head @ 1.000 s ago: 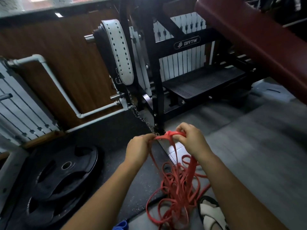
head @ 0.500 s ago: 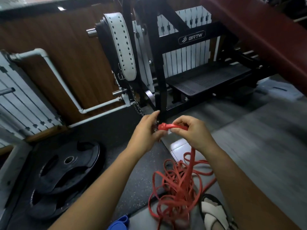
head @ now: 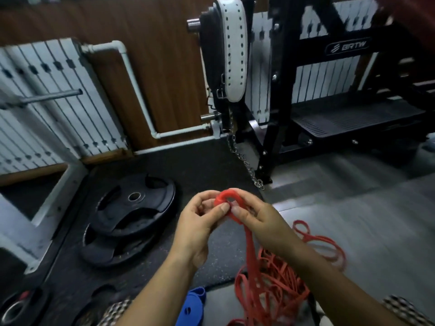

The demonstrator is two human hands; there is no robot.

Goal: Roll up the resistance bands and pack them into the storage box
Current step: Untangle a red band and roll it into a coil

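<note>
Just right of the stacked black weight plates [head: 131, 215], the person's two hands meet above the floor. The left hand [head: 196, 225] and the right hand [head: 257, 223] both pinch the rolled end of a red resistance band [head: 250, 250], thumbs and fingertips curled around a small coil [head: 221, 198]. From the coil the band hangs down into a loose red tangle [head: 275, 288] lying on the floor, to the right of the plates and nearer the person. A blue band [head: 193, 304] lies just left of that tangle. Beyond the plates, to their right, a chain [head: 244, 162] hangs beside a black rack [head: 277, 95].
</note>
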